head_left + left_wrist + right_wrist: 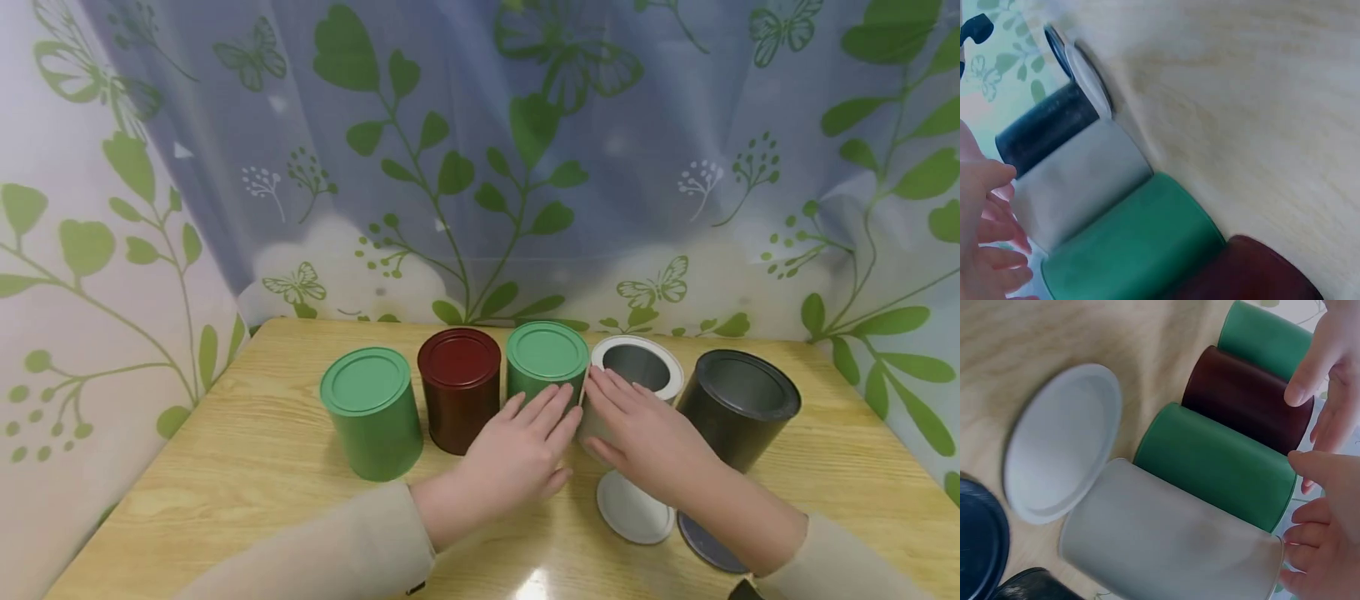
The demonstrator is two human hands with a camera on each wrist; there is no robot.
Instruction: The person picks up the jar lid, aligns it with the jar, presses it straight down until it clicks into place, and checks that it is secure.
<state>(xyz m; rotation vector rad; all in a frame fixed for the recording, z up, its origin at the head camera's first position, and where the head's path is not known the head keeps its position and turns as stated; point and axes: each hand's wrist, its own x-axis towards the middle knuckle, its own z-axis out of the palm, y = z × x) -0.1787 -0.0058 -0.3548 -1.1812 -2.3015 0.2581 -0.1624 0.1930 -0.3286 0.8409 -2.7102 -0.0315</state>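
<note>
My left hand [517, 454] reaches over the front of a lidded green canister [547, 354], its straight fingers overlapping the side below the lid. Beside it my right hand [652, 433] has its fingertips right at the rim of an open white canister [671, 367]. In the right wrist view, the right hand [1329, 519] lies by the top end of the white canister [1172, 537], with the left hand [1335, 375] near the dark red one [1247, 397]. The white lid [636, 507] lies flat on the table before its canister.
An open black canister [738, 408] stands at the right, with a dark lid [708, 542] partly hidden under the right forearm. Left of the hands are a lidded dark red canister [460, 392] and another green one [372, 417]. A patterned curtain [480, 167] hangs behind the wooden table [247, 467].
</note>
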